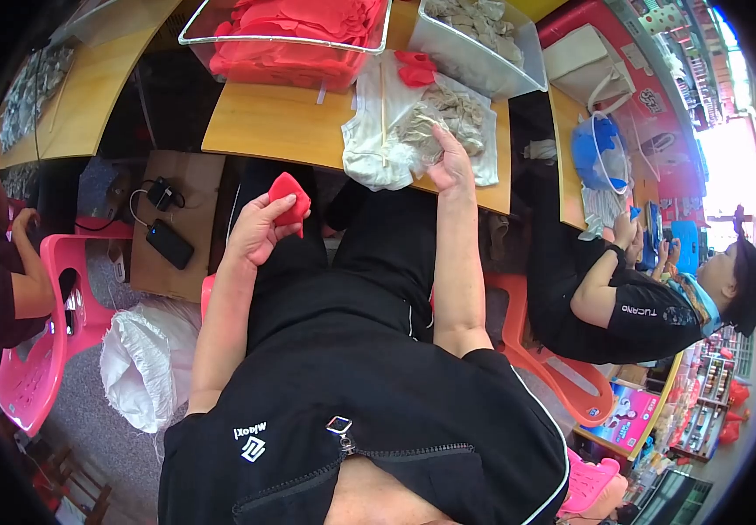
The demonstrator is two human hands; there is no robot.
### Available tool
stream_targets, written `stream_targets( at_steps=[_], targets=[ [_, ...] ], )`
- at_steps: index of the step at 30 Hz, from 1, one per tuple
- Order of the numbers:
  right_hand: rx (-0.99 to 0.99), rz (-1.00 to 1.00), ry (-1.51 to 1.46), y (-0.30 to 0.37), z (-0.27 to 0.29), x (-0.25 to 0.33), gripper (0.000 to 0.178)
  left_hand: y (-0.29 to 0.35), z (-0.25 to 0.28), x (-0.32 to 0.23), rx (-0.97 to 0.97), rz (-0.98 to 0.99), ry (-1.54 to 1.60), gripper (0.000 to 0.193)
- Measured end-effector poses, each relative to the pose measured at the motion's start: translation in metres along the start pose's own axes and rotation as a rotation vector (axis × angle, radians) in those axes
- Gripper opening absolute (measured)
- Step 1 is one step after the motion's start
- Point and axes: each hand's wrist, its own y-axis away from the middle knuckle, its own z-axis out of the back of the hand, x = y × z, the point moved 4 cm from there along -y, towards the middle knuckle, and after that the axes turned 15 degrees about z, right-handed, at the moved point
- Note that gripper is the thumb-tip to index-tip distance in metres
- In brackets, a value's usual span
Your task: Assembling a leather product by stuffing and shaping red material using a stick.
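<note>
My left hand (260, 229): fingers clenched around small red pouch (291, 198), held above lap, below table (281, 127) edge. My right hand (450, 166): fingers spread, pressing grey dried bundle (443, 118) on white cloth (378, 131) at table edge.

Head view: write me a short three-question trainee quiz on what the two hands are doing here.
1. True or false: the left hand holds a blue pouch.
2. What does the right hand rest on?
A. the grey-beige pile on the white bag
B. the clear bin of red pieces
C. the pink chair
3. Fill in: the white bag lies on the ____ table.

Key
1. False: it pinches a small red fabric piece.
2. A
3. wooden
</note>
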Motion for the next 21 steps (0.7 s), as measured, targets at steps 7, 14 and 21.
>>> stream_targets(
  at_steps=[7,14,21],
  targets=[
    [-0.042,-0.147,-0.490,0.004,0.003,-0.008,0.035,0.001,-0.004,0.002,0.029,-0.003,-0.021,0.022],
    [0.155,0.160,-0.045,0.017,-0.017,0.008,0.033,0.002,-0.003,0.004,0.031,-0.004,-0.012,0.022],
    [0.097,0.082,-0.129,0.015,-0.010,0.004,0.033,-0.001,-0.002,0.003,0.005,-0.001,-0.033,0.022]
  ],
)
